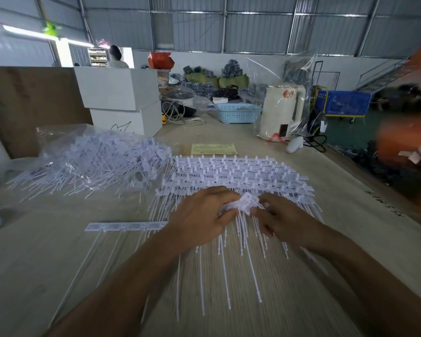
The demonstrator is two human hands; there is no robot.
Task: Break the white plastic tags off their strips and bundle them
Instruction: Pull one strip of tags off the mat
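Two bare forearms reach in from the bottom edge over the pale wood-grain table. The left hand curls its fingers around a small bundle of white plastic tags, thumb pressed against the heads. The right hand meets it from the other side, its fingertips pinching the same cluster; motion blur makes it hard to say exactly which fingers close on it. The thin tails of the held tags hang down toward the camera between the two hands.

Just beyond the hands lies a layered stack of white tag strips, heads in rows, tails fanned toward the near edge. To the left of the left wrist a single flat white strip of tags lies alone on the table, its tails trailing toward the near edge. Farther left sits a loose heap of white tags on clear plastic sheeting. Behind the stack is a yellow printed paper slip. Farther back stand a light blue perforated basket, a cream electric kettle in a clear bag and two stacked white boxes.
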